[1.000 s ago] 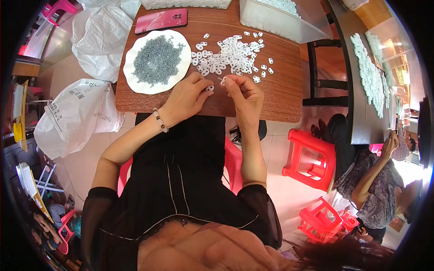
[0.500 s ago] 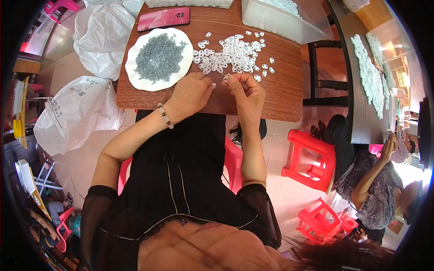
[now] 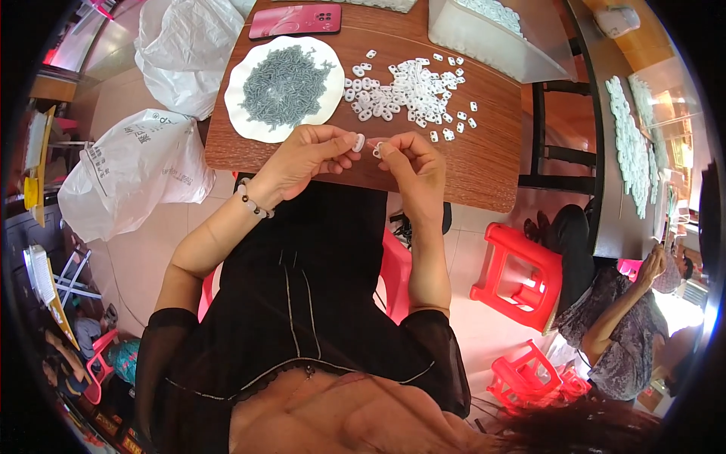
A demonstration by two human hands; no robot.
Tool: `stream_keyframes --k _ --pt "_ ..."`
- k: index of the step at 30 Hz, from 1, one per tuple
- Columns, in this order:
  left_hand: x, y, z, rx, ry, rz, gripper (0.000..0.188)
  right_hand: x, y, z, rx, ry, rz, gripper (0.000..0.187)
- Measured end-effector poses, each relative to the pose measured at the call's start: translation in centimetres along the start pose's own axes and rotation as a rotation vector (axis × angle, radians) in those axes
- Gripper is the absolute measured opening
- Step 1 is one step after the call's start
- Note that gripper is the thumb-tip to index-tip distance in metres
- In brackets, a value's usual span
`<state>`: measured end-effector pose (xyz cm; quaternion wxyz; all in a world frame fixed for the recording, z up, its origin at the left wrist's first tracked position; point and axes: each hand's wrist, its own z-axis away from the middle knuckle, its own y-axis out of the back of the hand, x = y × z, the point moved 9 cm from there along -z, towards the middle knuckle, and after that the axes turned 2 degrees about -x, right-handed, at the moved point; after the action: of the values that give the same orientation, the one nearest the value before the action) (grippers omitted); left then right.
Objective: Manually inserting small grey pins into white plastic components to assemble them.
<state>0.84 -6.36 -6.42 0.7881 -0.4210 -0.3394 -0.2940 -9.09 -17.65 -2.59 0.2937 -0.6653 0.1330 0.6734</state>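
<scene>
Over the near edge of the wooden table (image 3: 484, 174), my left hand (image 3: 302, 159) pinches a small white plastic piece (image 3: 359, 142) between thumb and fingers, seen nearly edge-on. Close beside it, my right hand (image 3: 417, 168) grips another small white two-holed piece (image 3: 377, 151) at its thumb and fingertips. The two pieces are a short gap apart. Beyond my hands lies a loose heap of white two-holed plastic pieces (image 3: 416, 91). A white scalloped plate (image 3: 240, 125) at the left holds a mound of small grey rod-shaped parts (image 3: 286, 87).
A pink phone (image 3: 295, 21) lies at the far left of the table. A translucent bin (image 3: 484, 47) of white pieces stands at the far right. White sacks (image 3: 144, 170) are on the floor at left, red stools (image 3: 522, 276) at right. Another person (image 3: 620, 325) sits at a dark table (image 3: 605, 219).
My left hand has lifted from the table by the plate and turned, now showing a white piece in its fingers near my right hand. The view has shifted slightly.
</scene>
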Motion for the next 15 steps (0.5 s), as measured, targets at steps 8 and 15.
stream_keyframes --k 8,15 --pt "0.9 0.1 0.4 0.021 -0.078 -0.066 0.028 -0.1 -0.6 0.2 -0.008 0.003 0.101 0.010" --pt "1.2 0.1 0.5 0.032 -0.125 -0.137 0.029 0.2 -0.6 0.2 -0.009 -0.017 0.116 0.010"
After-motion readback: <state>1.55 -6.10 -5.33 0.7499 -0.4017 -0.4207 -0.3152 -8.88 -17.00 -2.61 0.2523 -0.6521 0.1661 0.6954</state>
